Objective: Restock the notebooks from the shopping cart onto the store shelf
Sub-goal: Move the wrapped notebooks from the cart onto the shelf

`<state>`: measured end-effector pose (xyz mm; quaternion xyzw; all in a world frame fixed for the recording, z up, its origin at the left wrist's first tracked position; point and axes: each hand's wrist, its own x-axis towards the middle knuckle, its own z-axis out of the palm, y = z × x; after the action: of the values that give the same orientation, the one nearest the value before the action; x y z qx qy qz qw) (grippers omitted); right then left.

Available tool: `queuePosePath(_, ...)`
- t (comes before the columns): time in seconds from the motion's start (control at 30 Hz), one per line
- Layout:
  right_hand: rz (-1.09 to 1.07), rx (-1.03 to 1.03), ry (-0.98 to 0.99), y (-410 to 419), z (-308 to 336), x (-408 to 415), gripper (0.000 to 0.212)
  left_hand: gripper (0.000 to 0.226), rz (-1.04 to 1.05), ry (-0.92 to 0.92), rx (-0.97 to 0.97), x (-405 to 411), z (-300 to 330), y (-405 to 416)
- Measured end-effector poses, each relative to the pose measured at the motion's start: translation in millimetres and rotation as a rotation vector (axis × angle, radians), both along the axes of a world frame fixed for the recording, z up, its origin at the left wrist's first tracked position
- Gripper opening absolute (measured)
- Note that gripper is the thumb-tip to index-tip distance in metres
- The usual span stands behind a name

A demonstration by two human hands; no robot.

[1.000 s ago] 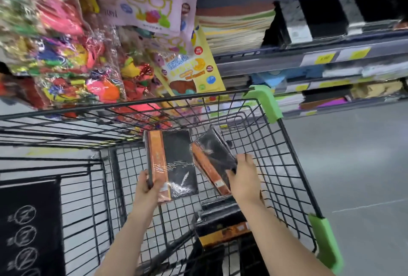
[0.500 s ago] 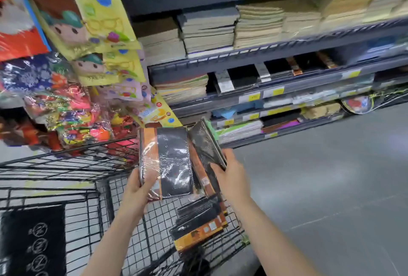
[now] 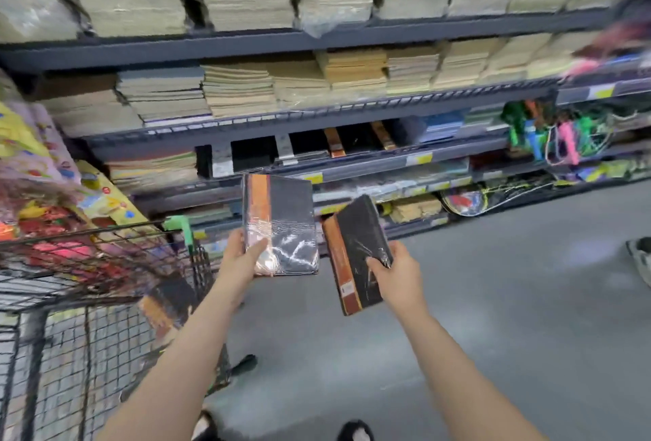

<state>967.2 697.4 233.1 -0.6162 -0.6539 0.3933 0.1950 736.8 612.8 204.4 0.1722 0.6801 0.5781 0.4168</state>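
A: Both notebooks now clear the shopping cart (image 3: 105,264) and face the store shelf (image 3: 352,155).

B: Confirmed. Left hand (image 3: 243,261) fingers grip the upright notebook (image 3: 281,222); right hand (image 3: 401,275) fingers grip the tilted notebook (image 3: 355,250) (matching stock sits ahead). Placement comes next.

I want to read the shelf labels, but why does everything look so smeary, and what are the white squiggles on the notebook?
Head view: the shelves and shopping cart are smeared by motion blur, so the labels are unreadable; the white squiggles are light glaring off the plastic wrap on the notebook in the left hand; shelf lines bend from the wide lens.
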Motion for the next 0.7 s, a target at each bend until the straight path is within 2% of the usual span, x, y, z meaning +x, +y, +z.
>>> queuePosePath(0.07,-0.014,-0.023,0.021,18.1,4.2,31.8,0.022,0.025,-0.019,0.005,0.015,28.5,7.8,20.0)
queuePosePath(0.2,-0.036,-0.06,0.041,54.0,4.4,71.8,0.022,0.019,-0.025,0.08,-0.011,52.2,7.6,45.0)
queuePosePath(0.4,-0.083,-0.148,0.145,109.5,-6.7,83.4,0.011,0.025,0.007,0.099,-0.051,52.6,-5.9,81.2)
queuePosePath(0.53,-0.117,-0.224,0.294,156.9,-12.1,63.3,0.022,0.031,0.031,0.077,-0.063,40.7,-21.5,114.1)
queuePosePath(0.7,-0.15,-0.321,0.398,223.4,-29.7,32.3,0.041,0.022,0.072,0.036,-0.051,19.1,-46.6,155.6)
